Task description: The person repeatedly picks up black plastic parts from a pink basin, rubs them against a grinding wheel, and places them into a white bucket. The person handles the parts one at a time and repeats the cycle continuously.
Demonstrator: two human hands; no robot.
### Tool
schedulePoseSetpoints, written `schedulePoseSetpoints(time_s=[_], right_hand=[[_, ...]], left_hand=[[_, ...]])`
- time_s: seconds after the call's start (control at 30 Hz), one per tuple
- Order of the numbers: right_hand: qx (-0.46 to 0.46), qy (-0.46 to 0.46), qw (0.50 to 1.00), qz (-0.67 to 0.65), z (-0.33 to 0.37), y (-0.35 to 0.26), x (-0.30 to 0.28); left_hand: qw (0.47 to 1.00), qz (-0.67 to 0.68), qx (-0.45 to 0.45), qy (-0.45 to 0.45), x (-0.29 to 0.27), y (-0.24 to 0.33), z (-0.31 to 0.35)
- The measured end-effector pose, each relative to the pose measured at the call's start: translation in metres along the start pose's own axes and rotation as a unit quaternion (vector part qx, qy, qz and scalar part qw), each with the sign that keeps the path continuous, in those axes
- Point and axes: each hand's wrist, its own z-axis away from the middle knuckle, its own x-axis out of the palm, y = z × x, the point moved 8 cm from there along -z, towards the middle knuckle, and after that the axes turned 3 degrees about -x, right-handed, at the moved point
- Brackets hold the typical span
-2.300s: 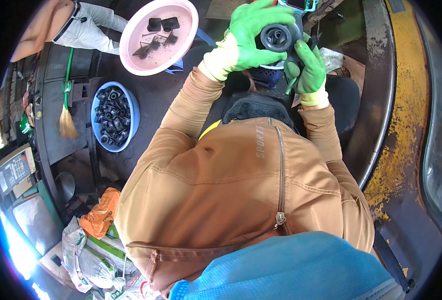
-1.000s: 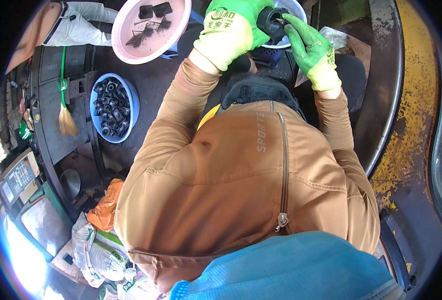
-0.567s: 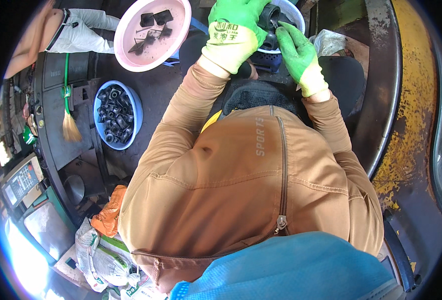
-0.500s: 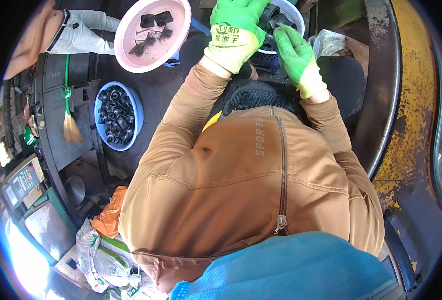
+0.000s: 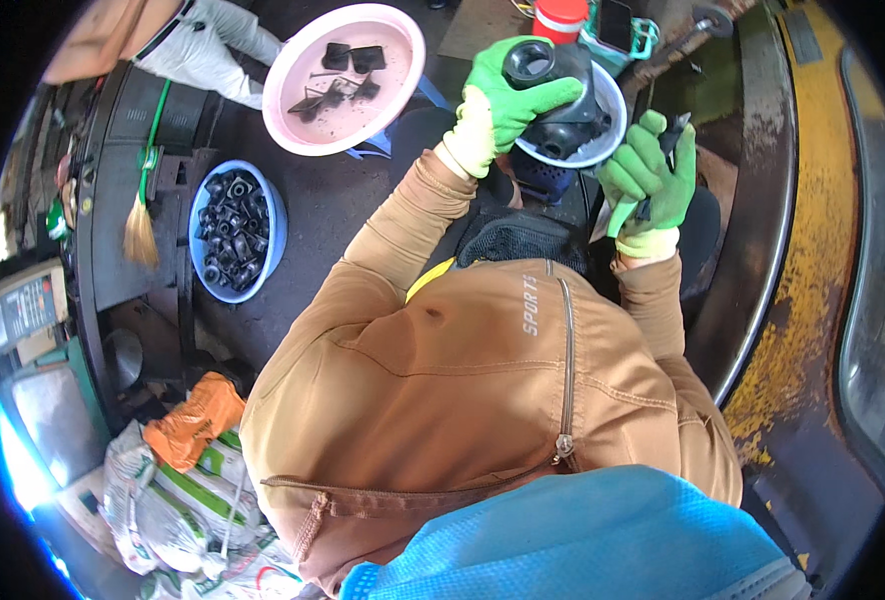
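My left hand (image 5: 511,98), in a green and pale yellow glove, grips a black molded part (image 5: 569,92) with a round opening. It is held over a pale blue-white basin (image 5: 615,140) containing more black parts (image 5: 565,140). To the right of this basin my right hand (image 5: 653,175), gloved the same way, is closed around a slim dark tool (image 5: 677,133). One end of the tool sticks up past the fingers and the other shows near the palm; its exact kind is unclear.
A pink basin (image 5: 276,105) with several flat black scraps stands left of my left hand. Farther left, a blue basin (image 5: 281,235) is full of black parts. A red-lidded container (image 5: 561,18) sits beyond my hands. A yellow, worn machine frame (image 5: 808,200) runs along the right.
The black part has come up out of the basin in my left hand, its round opening showing. My right hand has moved right and down, away from the basin, and the dark tool now shows.
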Motion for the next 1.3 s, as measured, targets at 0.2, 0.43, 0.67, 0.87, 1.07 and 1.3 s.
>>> schedulePoseSetpoints(time_s=[0.2,0.43,0.67,0.87,1.07,1.3], right_hand=[[-0.074,0.227,0.881,0.409,-0.001,-0.011,-0.042],[-0.060,0.235,0.847,0.473,-0.028,0.016,-0.027],[-0.054,0.236,0.818,0.521,-0.027,0.033,-0.033],[-0.001,0.244,0.785,0.569,-0.024,0.052,-0.035],[0.094,0.146,0.811,0.558,-0.037,0.098,-0.035],[0.131,0.231,0.720,0.641,-0.073,0.051,-0.041]], left_hand=[[0.996,0.090,-0.012,-0.004,-0.007,0.015,0.010],[0.992,-0.071,0.100,0.027,-0.013,0.035,0.020],[0.948,-0.252,0.194,-0.029,-0.031,0.036,0.029],[0.990,-0.071,0.108,-0.058,-0.054,0.007,0.038],[0.997,0.006,0.075,0.011,-0.093,-0.015,0.062],[0.879,0.196,0.128,0.415,-0.326,-0.091,0.183]])
